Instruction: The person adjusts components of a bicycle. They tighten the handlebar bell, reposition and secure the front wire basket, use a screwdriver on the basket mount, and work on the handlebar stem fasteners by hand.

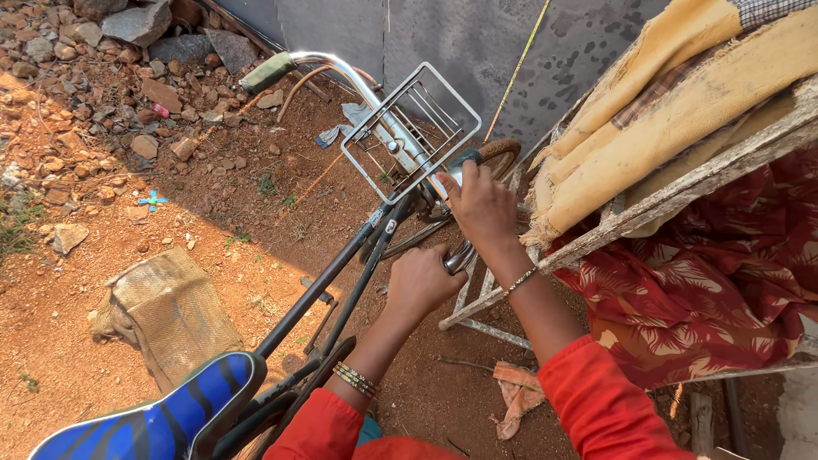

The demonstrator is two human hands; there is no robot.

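Standing over the bicycle (341, 264), looking down its black frame toward the front. Ground (102, 281) is red dirt, stones heaped along the far edge, a grey wall (477, 51) beyond. To my right a rough wooden cot (682, 183) leans close, draped with yellow sacking (673, 102) and a red leaf-print cloth (724, 281). A flattened sack (175, 311) lies on the dirt to the left. Blue striped saddle (162, 413) sits nearest me, at bottom left.

Handlebar (341, 68) is turned well off to the left; its green grip (267, 72) points out over the stones. Wire basket (411, 129) sits mounted on the bar, nothing showing inside. Front tyre (498, 155) shows only as an arc just past the basket, against the cot.

Right hand (480, 204) is closed around the near end of the handlebar, just beside the basket. Left hand (419, 281) is curled in a fist lower down, by the head of the frame, touching a shiny metal part (460, 257); I cannot tell whether it is a brake lever or a bell, nor how firmly the fingers grip it.

Progress, as I judge it: bicycle upright and steadied with both hands, nothing visibly taken off or loose. Whatever is being adjusted at that metal part looks only begun.
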